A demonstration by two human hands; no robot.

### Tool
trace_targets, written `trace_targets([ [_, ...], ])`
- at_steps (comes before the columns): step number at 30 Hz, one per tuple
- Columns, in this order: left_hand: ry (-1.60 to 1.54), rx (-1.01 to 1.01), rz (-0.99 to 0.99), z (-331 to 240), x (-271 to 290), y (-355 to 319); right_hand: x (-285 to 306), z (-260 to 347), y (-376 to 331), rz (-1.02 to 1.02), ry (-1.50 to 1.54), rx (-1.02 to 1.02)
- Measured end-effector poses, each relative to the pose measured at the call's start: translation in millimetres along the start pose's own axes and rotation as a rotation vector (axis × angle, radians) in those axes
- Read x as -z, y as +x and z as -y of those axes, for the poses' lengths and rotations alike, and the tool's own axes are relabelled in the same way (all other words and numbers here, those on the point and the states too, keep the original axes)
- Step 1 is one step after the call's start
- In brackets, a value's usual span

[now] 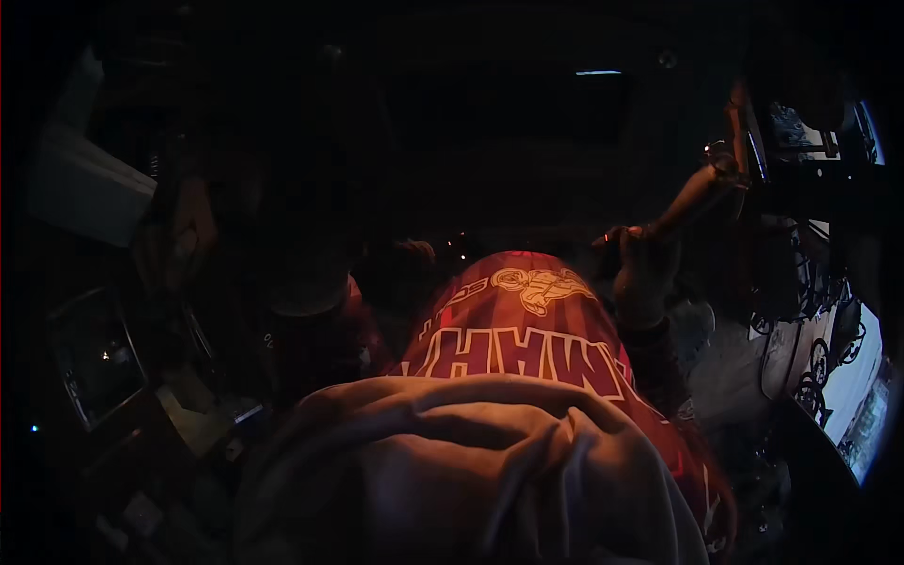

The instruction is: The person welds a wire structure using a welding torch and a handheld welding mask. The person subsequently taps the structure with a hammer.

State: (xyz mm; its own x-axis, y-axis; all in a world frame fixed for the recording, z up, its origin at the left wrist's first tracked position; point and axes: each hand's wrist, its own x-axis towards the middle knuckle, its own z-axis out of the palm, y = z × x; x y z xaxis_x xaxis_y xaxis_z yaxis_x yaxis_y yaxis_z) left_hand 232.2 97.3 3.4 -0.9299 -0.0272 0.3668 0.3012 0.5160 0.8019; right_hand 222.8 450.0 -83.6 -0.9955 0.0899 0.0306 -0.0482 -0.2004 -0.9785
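Red shirt (527, 315): landmark; printed with a figure and pale-edged lettering.
Pale cloth (452, 443): bunched in loose folds over the near part of the shirt.
Right hand (645, 282): dim, just right of the shirt's far end; whether its fingers are closed or open cannot be told.
Brown rod (692, 200): slants from the top of the right hand, outward and away from the shirt; its kind, and any grip on it, are unclear.
Left hand (412, 251): apparently the dark form just left of the shirt's far end; fingers lost in shadow, state cannot be told.
White box (89, 184): well left of the shirt.
Wheels (819, 372): well right of the shirt.
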Motion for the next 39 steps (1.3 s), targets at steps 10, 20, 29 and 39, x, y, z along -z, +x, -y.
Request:
trace_targets([
  [10, -0.923, 0.234, -0.206, 22.1, 77.0, -4.5, 18.0, 5.6, -1.5, -0.252, -0.059, -0.057],
  [20, -0.435, 0.534, 0.417, 9.0, 7.8, 4.0, 7.0, 10.7, -4.3, -0.237, 0.223, -0.107],
  [29, -0.295, 0.187, 0.732, -31.6, -100.9, 15.7, 39.0, -3.0, -7.6, -0.419, 0.244, -0.197],
  [39, -0.319, 0.218, 1.036, -44.2, -127.9, 34.2, 55.5, -0.8, -8.0, -0.582, 0.205, -0.161],
])
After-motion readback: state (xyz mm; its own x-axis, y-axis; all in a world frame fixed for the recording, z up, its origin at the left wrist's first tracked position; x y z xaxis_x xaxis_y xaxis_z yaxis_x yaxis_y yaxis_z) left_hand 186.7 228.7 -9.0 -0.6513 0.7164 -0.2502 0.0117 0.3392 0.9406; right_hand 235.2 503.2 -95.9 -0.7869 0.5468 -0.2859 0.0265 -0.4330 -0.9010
